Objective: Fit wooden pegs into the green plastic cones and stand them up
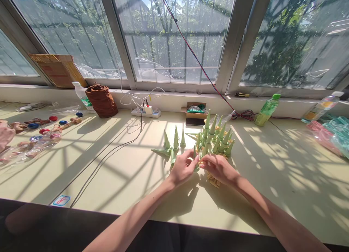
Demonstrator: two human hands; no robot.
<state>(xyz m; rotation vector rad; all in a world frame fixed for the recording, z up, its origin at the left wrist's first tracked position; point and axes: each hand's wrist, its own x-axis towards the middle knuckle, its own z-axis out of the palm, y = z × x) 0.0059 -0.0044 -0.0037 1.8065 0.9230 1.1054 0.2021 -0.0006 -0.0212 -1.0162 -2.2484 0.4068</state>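
My left hand (pixel 183 168) is closed on a green cone piece (pixel 195 157) that points upward near the middle of the table. Right beside it, my right hand (pixel 218 167) pinches a small yellow piece (pixel 201 162) against the cone piece's side. Behind my hands stands a dense group of green cone pieces (pixel 211 130), with yellow bits among them. Several loose green cone pieces (pixel 176 137) are to the left, one of them lying on its side. Small yellow pieces (pixel 214 180) lie under my right hand, partly covered by it.
Kendama-like wooden toys (pixel 62 123) lie far left. A brown bag (pixel 101 100), power strip (pixel 146 112), small open box (pixel 196 112) and green bottle (pixel 267 109) line the window side of the table (pixel 131 186). Black cables (pixel 106 154) cross its left part; plastic bags (pixel 334 134) lie right.
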